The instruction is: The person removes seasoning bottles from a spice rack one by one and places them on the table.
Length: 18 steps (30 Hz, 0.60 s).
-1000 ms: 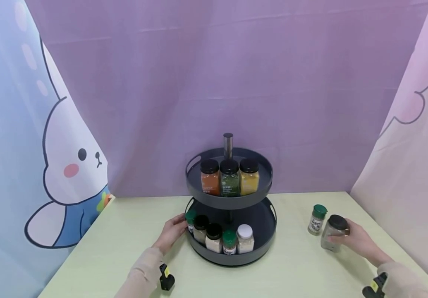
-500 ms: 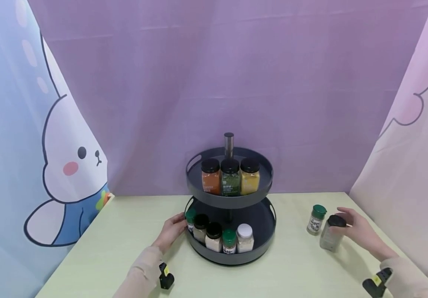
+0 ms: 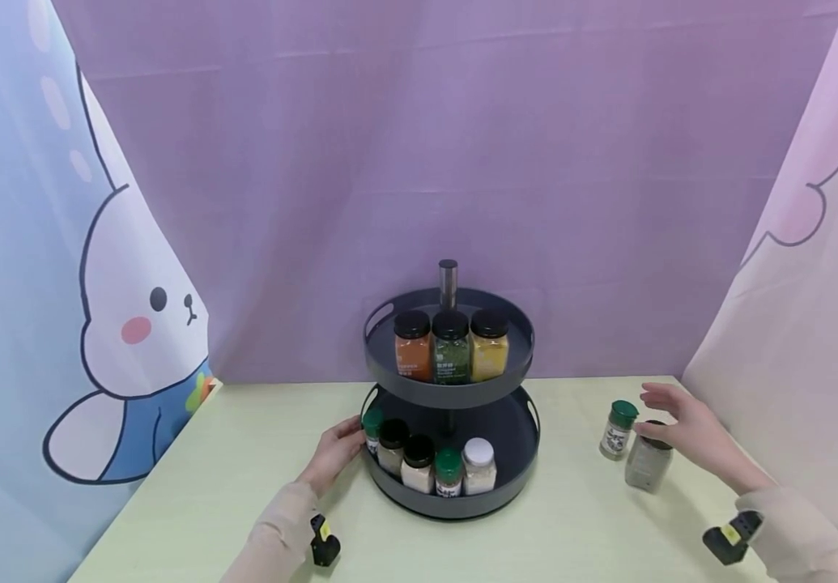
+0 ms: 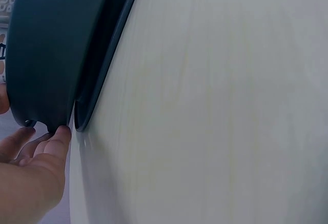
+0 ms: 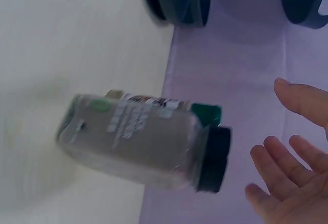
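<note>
My left hand [image 3: 336,453] holds the left rim of the lower tray of a dark grey two-tier spice rack [image 3: 455,508]. In the left wrist view, its fingertips [image 4: 62,134] curl at the handle cutout of the tray wall. My right hand [image 3: 691,429] hovers above and behind a clear jar of greyish powder with a black lid [image 3: 648,468]. Its fingers are spread and hold nothing; in the right wrist view they are apart from the black lid [image 5: 214,160]. The jar stands upright on the table beside a small green-capped shaker [image 3: 616,433].
Orange [image 3: 413,356], green [image 3: 451,360] and yellow [image 3: 489,356] spice jars stand on the upper tray. Several jars, including a white-lidded one [image 3: 480,470], line the lower tray's front left. A purple cloth [image 3: 572,202] hangs behind the pale table [image 3: 244,453].
My right hand has let go of the black-lidded jar and risen up and back from it, fingers spreading. The jar stays by the shaker. The left hand keeps its place at the rim.
</note>
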### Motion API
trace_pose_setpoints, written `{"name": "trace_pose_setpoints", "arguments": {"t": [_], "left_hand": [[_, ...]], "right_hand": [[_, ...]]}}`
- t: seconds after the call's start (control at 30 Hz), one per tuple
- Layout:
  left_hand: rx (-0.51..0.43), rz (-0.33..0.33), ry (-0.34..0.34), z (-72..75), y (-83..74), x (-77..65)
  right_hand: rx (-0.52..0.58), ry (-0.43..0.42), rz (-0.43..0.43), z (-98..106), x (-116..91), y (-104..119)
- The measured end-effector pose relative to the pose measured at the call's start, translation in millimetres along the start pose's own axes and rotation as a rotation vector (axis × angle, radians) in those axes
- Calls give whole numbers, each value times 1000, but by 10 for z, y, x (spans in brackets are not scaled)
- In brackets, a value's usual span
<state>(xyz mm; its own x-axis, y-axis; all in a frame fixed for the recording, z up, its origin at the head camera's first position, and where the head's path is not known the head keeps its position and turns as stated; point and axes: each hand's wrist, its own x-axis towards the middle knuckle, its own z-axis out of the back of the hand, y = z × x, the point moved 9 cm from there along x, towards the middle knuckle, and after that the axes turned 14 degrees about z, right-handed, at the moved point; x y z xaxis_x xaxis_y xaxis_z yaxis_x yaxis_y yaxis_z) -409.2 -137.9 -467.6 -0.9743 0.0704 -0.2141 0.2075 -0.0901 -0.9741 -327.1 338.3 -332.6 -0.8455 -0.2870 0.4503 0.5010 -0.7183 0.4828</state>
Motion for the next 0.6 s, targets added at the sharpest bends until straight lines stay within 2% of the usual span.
{"name": "trace_pose_setpoints", "arguments": {"t": [0.23,0.6], "left_hand": [[2,-3,-2,14,9,11],[-4,-8,-2,-9,-12,3]], "right_hand": [[60,22,92,-127,176,357],[178,113,162,-565,383,741]]}}
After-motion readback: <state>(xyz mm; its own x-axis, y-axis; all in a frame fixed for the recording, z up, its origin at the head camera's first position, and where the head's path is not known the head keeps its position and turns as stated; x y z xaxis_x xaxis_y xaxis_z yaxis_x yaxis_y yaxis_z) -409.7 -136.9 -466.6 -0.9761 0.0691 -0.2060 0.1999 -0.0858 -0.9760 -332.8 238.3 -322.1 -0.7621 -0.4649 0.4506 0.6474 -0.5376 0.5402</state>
